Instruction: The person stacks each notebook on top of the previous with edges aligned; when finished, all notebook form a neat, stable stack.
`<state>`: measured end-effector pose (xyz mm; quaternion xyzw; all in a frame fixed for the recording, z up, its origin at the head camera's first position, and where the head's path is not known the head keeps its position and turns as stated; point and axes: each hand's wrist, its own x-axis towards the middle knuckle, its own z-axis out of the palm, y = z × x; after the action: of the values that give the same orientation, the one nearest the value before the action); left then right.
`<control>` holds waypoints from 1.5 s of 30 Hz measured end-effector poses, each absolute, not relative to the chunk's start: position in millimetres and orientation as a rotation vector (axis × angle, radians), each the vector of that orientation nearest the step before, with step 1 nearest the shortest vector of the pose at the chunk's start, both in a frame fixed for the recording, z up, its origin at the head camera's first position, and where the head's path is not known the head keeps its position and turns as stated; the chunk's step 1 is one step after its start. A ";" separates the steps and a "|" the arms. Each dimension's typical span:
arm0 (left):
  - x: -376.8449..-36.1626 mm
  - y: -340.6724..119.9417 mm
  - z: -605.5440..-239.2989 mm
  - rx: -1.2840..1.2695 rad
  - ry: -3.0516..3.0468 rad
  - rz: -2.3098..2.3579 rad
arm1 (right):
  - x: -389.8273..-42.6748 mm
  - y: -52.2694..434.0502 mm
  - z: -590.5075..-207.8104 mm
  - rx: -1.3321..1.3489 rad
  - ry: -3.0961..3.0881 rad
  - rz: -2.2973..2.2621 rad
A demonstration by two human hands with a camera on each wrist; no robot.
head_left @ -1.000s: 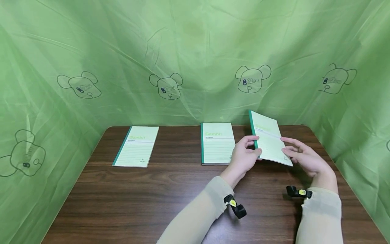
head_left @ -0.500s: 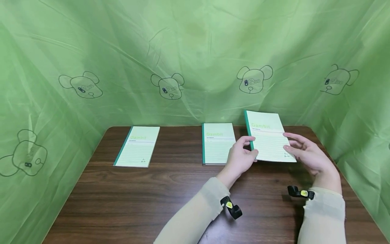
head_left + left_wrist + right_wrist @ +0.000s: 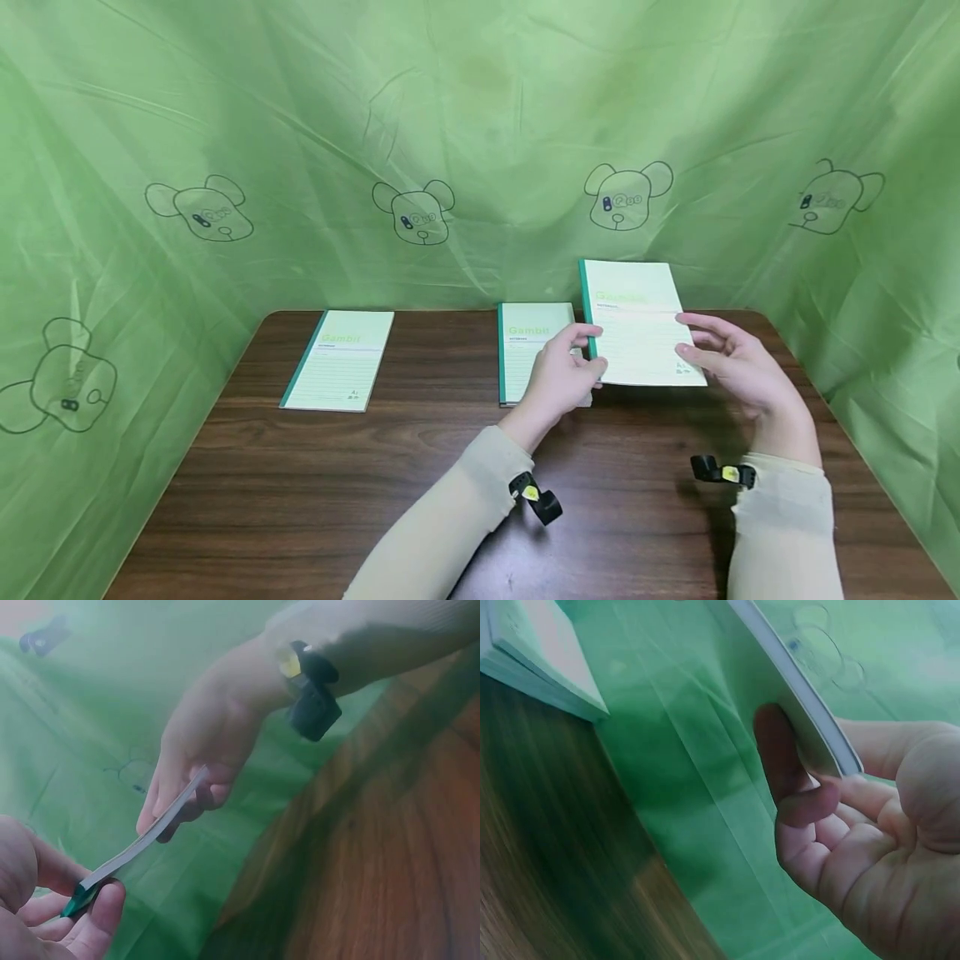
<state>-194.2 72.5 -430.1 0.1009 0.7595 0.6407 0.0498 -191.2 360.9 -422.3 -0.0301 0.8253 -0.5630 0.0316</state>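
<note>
Both hands have lifted the held notebook (image 3: 637,325) higher, toward 11 o'clock. Left hand (image 3: 558,379) pinches its green spine; right hand (image 3: 731,362) grips the other edge. Keep it level.

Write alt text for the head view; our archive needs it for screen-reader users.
Both hands, left hand and right hand, hold a pale green notebook above a dark wooden table. Two matching notebooks lie flat: the middle notebook beside the left hand, the left notebook farther left. A green sheet printed with bear faces surrounds the table.

Both hands (image 3: 206,761) pinch thin notebook (image 3: 142,838) edge-on above wooden table (image 3: 390,862).
</note>
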 end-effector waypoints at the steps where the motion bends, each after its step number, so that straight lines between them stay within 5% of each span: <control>1: -195.3 69.0 -429.2 0.309 2.319 1.947 | -192.3 356.4 -421.6 -0.090 2.543 -1.742; 24: -210.3 -22.7 -428.8 0.207 2.458 1.853 | -203.6 248.5 -423.0 -0.030 2.496 -1.879; 45: -226.0 -49.3 -466.9 0.091 2.540 1.723 | -213.7 222.6 -459.1 -0.157 2.511 -1.765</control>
<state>-226.0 -49.3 -466.9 0.0298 0.8266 0.5609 0.0353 -213.7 222.6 -459.1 -0.0510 0.8165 -0.5741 0.0342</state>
